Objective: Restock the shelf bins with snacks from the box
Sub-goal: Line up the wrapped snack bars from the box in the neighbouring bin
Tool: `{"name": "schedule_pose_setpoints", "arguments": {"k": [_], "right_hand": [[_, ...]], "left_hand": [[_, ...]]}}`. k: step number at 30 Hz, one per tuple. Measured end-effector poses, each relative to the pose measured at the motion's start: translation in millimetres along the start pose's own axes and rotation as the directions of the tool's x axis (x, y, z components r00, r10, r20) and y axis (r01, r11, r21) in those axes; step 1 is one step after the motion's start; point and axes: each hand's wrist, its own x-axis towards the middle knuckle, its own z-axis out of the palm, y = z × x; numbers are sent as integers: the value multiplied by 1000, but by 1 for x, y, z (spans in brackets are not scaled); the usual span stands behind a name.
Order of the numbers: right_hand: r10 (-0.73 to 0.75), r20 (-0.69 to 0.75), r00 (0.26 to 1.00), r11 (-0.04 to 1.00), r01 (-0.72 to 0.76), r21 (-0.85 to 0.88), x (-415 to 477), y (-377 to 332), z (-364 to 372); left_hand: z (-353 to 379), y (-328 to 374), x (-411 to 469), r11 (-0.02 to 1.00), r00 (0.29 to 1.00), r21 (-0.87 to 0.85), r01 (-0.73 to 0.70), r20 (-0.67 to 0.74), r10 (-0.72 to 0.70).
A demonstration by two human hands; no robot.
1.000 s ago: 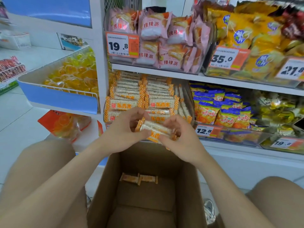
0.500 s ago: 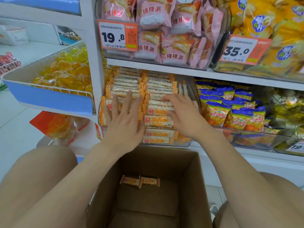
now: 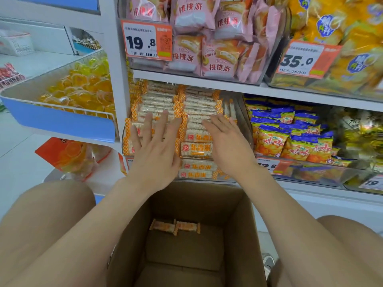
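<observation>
Snack packs [image 3: 196,149], clear, orange-checkered ends, stacked, left hand [image 3: 155,154], right hand [image 3: 226,146], both pressing flat, holding nothing

A shop, no question: the white shelf [image 3: 207,81] carried clear bins [image 3: 323,175] packed with packaged snacks [image 3: 219,59]. Orange price tags reading 19.8 [image 3: 146,41] and 35.0 [image 3: 304,60] hung on their fronts, and a wire basket [image 3: 62,123] of yellow jelly cups [image 3: 83,88] stood alongside.
</observation>
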Motion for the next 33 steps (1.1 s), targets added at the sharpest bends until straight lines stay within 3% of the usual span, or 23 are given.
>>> {"name": "schedule_pose_setpoints", "arguments": {"k": [5, 8, 12, 15, 17, 19, 21, 22, 24, 27, 29, 33], "right_hand": [[-66, 191, 979, 997, 73, -31, 0, 7, -5], [-71, 216, 974, 997, 77, -19, -3, 8, -9], [-57, -13, 998, 998, 57, -19, -11, -1, -12], [-31, -233, 972, 999, 39, 30, -22, -10, -22], [-34, -302, 953, 996, 59, 73, -34, -18, -29], [-9, -252, 968, 985, 51, 162, -50, -27, -31], [35, -27, 999, 962, -26, 271, -65, -35, -29], [49, 126, 991, 954, -84, 288, -72, -38, -23], [41, 412, 910, 965, -142, 219, -83, -41, 1], [48, 709, 704, 980, -171, 104, -101, -41, 57], [77, 798, 598, 965, -246, 91, -116, -37, 98], [148, 868, 474, 925, -376, 48, -151, -36, 162]], "left_hand": [[6, -3, 1, 939, 966, 232, -254, 15, 258], [14, -4, 1, 938, 962, 214, -271, 64, 264], [8, -2, 3, 958, 966, 124, -257, 38, 255], [0, -1, 4, 966, 969, 79, -248, 10, 248], [-7, 3, 1, 964, 965, 65, -259, -32, 262], [-11, 9, -7, 960, 945, 38, -276, -170, 278], [-6, 16, -24, 955, 917, -23, -296, -286, 278], [1, 19, -33, 950, 926, -59, -305, -253, 282], [25, 23, -49, 954, 957, -99, -284, 28, 288], [77, 10, -69, 987, 858, -101, -127, 488, 160], [110, -9, -87, 995, 771, -85, 45, 637, 20], [163, -41, -129, 939, 613, 30, 343, 750, -248]]}}
